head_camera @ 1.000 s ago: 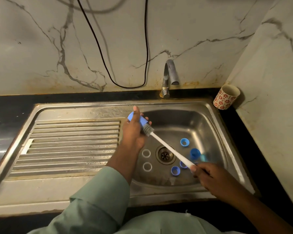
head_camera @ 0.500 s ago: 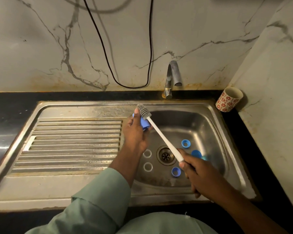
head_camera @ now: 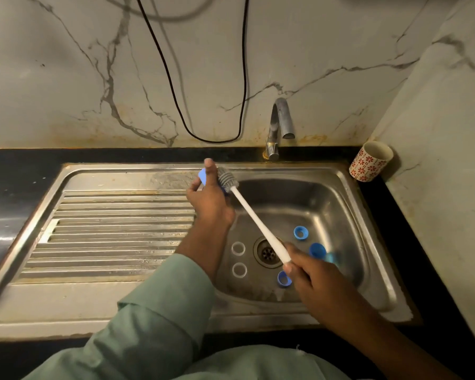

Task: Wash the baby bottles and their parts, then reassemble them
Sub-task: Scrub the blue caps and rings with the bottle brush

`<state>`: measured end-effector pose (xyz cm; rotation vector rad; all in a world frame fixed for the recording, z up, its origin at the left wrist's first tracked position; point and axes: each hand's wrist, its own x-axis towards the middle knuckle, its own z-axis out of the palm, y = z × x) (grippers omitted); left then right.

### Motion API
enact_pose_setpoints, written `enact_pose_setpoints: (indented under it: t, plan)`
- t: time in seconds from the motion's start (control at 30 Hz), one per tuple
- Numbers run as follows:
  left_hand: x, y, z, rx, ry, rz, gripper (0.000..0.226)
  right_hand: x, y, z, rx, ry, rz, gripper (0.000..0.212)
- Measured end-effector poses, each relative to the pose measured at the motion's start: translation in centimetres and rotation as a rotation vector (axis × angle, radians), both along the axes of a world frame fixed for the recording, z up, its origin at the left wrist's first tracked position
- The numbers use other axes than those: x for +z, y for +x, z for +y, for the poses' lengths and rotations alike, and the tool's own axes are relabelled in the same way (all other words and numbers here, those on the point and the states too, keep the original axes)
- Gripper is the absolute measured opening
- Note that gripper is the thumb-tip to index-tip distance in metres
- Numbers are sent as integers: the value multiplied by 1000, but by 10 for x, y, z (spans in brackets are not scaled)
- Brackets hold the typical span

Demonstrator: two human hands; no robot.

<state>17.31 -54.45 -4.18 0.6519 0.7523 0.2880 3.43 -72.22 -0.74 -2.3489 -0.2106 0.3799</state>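
My left hand (head_camera: 210,205) grips a small blue bottle part (head_camera: 202,176) above the sink's left rim; most of the part is hidden by the fingers. My right hand (head_camera: 310,278) holds the white handle of a bottle brush (head_camera: 254,219). The brush's grey bristle head (head_camera: 227,180) rests against the left hand, beside the blue part. In the steel sink basin (head_camera: 327,198) lie three blue caps or rings (head_camera: 300,233) (head_camera: 317,249) (head_camera: 283,278) and two clear rings (head_camera: 238,248) (head_camera: 239,269) around the drain (head_camera: 266,252).
A ribbed steel draining board (head_camera: 115,231) fills the left. The tap (head_camera: 279,127) stands at the back of the basin. A red-flowered cup (head_camera: 370,160) sits on the black counter at the back right. A black cable (head_camera: 176,105) hangs on the marble wall.
The brush has come out of the blue part; its head has risen from the part's opening to beside my left hand's fingers. My right hand slid up the handle and moved left.
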Motion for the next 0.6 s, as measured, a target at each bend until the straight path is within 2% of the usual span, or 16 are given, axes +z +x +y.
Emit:
enact_pose_setpoints:
  t: [0.13, 0.23, 0.37, 0.53, 0.6]
  plan:
    - [1, -6, -9, -106, 26, -20, 52, -2, 20, 2, -115, 16, 15, 41]
    - [1, -2, 1, -32, -17, -9, 43, -2, 8, -4, -59, 5, -15, 39]
    - [2, -7, -15, -141, 239, 81, 45, -4, 14, 1, -117, 53, 28, 36]
    - [11, 0, 6, -52, 156, 4, 61, -1, -3, -4, -68, 78, 45, 33]
    - [6, -3, 1, -127, 205, 21, 52, 0, 3, -3, -105, 83, 49, 35]
